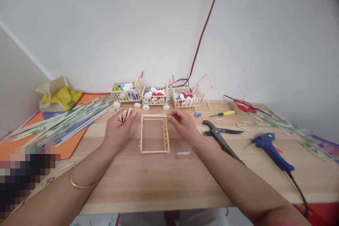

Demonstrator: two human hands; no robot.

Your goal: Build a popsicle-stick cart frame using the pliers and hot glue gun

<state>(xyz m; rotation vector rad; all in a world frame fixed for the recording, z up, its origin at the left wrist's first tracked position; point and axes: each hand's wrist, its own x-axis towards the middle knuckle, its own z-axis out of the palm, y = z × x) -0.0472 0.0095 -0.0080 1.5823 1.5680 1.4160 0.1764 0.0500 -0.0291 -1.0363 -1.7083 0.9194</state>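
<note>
A rectangular frame of thin wooden sticks [154,152] stands on the wooden table between my hands. Several short wooden sticks [124,116] poke up from my left hand [118,127], which is closed around them left of the frame. My right hand [182,123] is at the frame's far right corner, its thumb and fingers pinching the end of a thin wooden stick [156,115] that lies along the frame's far side. Whether that stick is fixed to the frame I cannot tell.
Three small stick carts [126,93] full of bottle caps line the wall. Pliers [219,136], a blue glue gun [274,152] and a yellow-handled screwdriver [225,113] lie at right. Bundled sticks [66,120] and a yellow tissue pack [62,99] are at left.
</note>
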